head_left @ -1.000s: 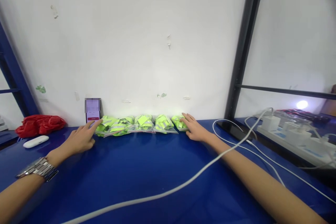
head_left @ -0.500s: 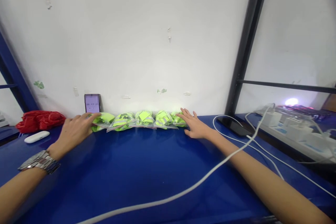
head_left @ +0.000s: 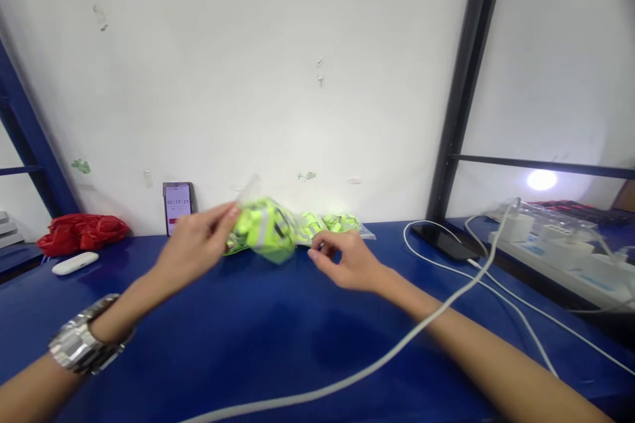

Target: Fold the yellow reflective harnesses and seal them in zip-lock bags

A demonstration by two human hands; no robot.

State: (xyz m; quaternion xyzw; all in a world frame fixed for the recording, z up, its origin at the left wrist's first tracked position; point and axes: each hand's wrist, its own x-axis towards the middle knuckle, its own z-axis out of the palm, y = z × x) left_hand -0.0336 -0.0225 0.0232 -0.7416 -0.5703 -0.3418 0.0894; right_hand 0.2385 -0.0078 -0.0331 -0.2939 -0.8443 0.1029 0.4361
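My left hand (head_left: 201, 238) pinches the top of a clear plastic bag (head_left: 270, 228) holding a folded neon-yellow vest with reflective strips. This bag hangs tilted over the blue table and is blurred by motion. My right hand (head_left: 350, 261) is just to its right, fingers loosely curled and thumb a little apart, with nothing visible between them. Behind the right hand, more bagged yellow vests (head_left: 340, 221) lie in a row against the wall. Another yellow bundle (head_left: 233, 244) shows partly behind the lifted bag.
A phone with a timer (head_left: 178, 201) leans on the wall. At the left lie a red plastic bag (head_left: 84, 232) and a white case (head_left: 74, 263). A white cable (head_left: 397, 348) crosses in front of my right forearm. A black phone (head_left: 444, 241) and a power strip (head_left: 565, 254) lie right.
My left hand has taken hold of a bagged vest and lifted it off the row. My right hand has moved left from the row's right end, its spread fingers now curled.
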